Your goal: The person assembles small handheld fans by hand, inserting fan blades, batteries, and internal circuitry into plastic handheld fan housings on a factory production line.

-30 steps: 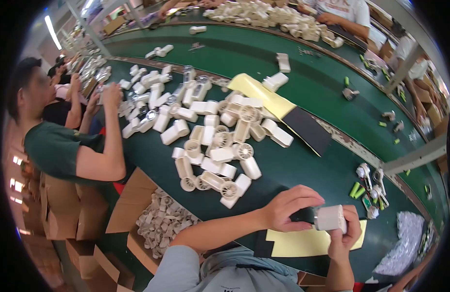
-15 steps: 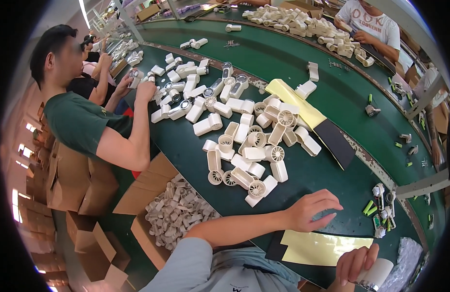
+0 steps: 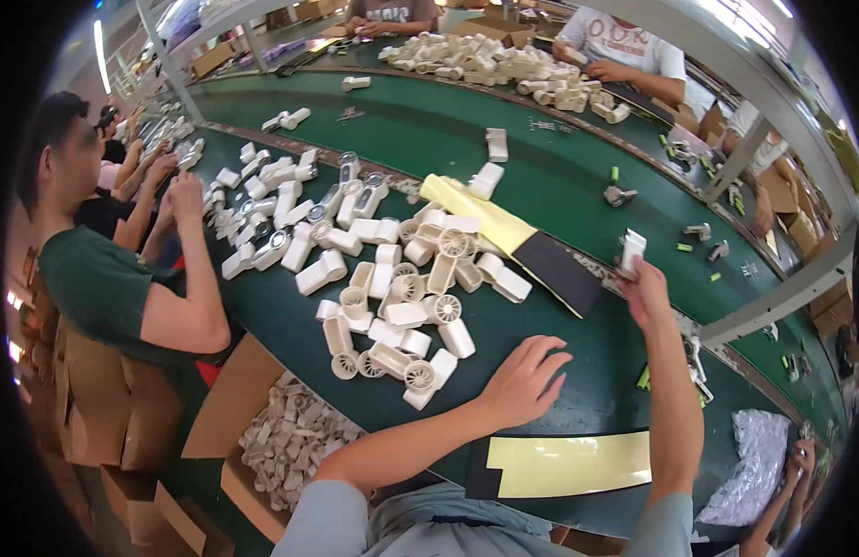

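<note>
The right hand (image 3: 645,292) is clamped on a small white casing (image 3: 632,251), gripped by its lower end and held out past the far edge of the desk (image 3: 596,381), where it shows against the green belt (image 3: 429,130). The left hand (image 3: 524,381) is well apart from the right, palm down over the middle of the desk, its fingers loosely bent with gaps between them; whether it touches the desktop I cannot tell.

Along the near edge of the desk, below the left hand, lies a yellow sheet (image 3: 568,464) with a black border, its right end reaching the right forearm. A longer yellow strip (image 3: 480,213) with a black end piece (image 3: 557,271) lies along the far edge. Between that strip and the near edge, toward the left, spreads a heap of white casings (image 3: 406,316), several showing round spoked grilles.

Close to the far edge on the right, a few green batteries (image 3: 645,377) are partly hidden by the right forearm. Clear bubble wrap (image 3: 747,469) lies toward the near right corner. Off the near edge, to the left, a cardboard box (image 3: 227,399) holds many small pale parts (image 3: 290,436). A co-worker in a dark green shirt (image 3: 104,292) is farther left along the desk.
</note>
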